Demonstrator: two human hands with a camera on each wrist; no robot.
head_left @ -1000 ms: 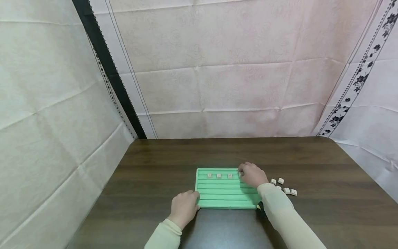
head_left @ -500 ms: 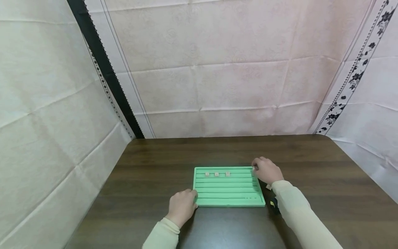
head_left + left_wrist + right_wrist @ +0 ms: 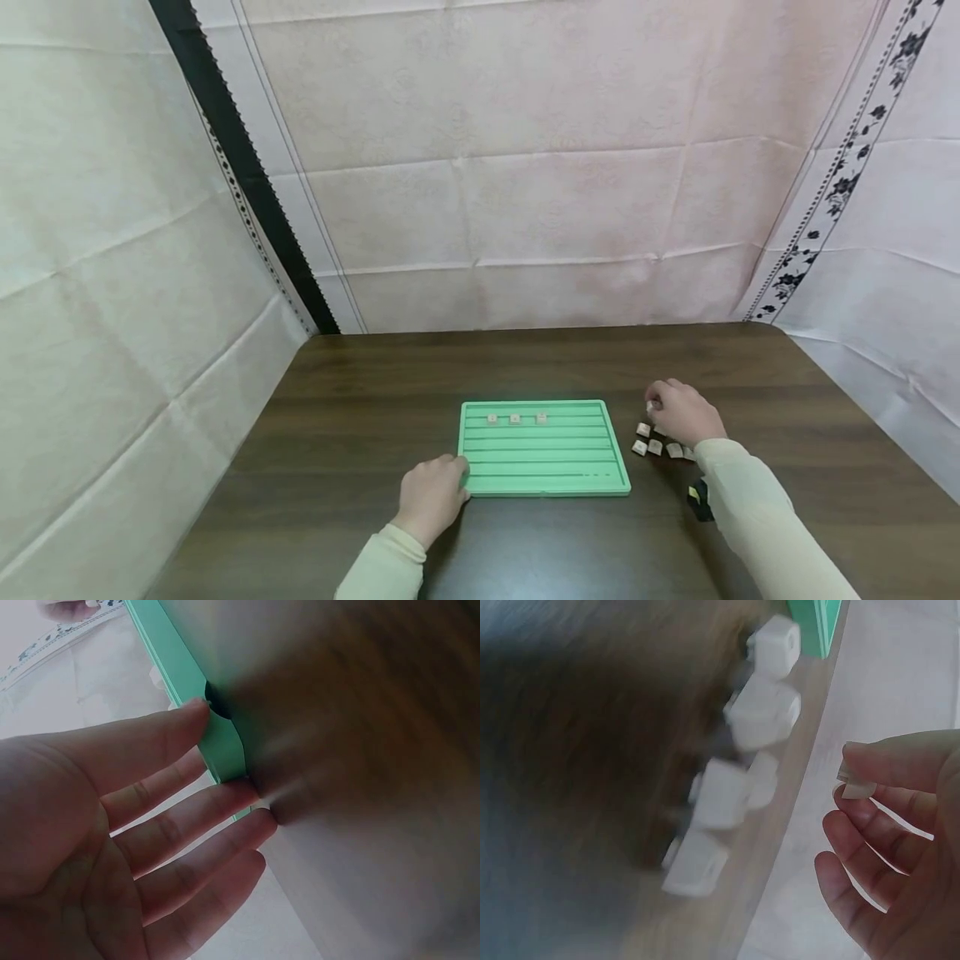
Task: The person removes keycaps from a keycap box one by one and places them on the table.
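Observation:
A pale green ridged board [image 3: 551, 467] lies on the table, with three small white blocks [image 3: 514, 418] in a line along its far ridge. My left hand [image 3: 431, 498] holds the board's near left corner; in the left wrist view the thumb [image 3: 191, 716] presses the green edge and the other fingers reach past it. My right hand [image 3: 684, 414] is to the right of the board, above several loose white blocks [image 3: 655, 447]. Between thumb and index finger it pinches one small white block [image 3: 861, 787], partly covered by the fingertips.
The loose blocks lie close together on the brown wooden table [image 3: 390, 367], right of the board. A black camera piece [image 3: 699, 500] sits at the right wrist. Pale cloth [image 3: 480, 208] hangs behind the table and along both sides.
My right hand has moved right, from over the board's far right part to above the loose blocks. The left hand stays at the corner. The head view has shifted slightly.

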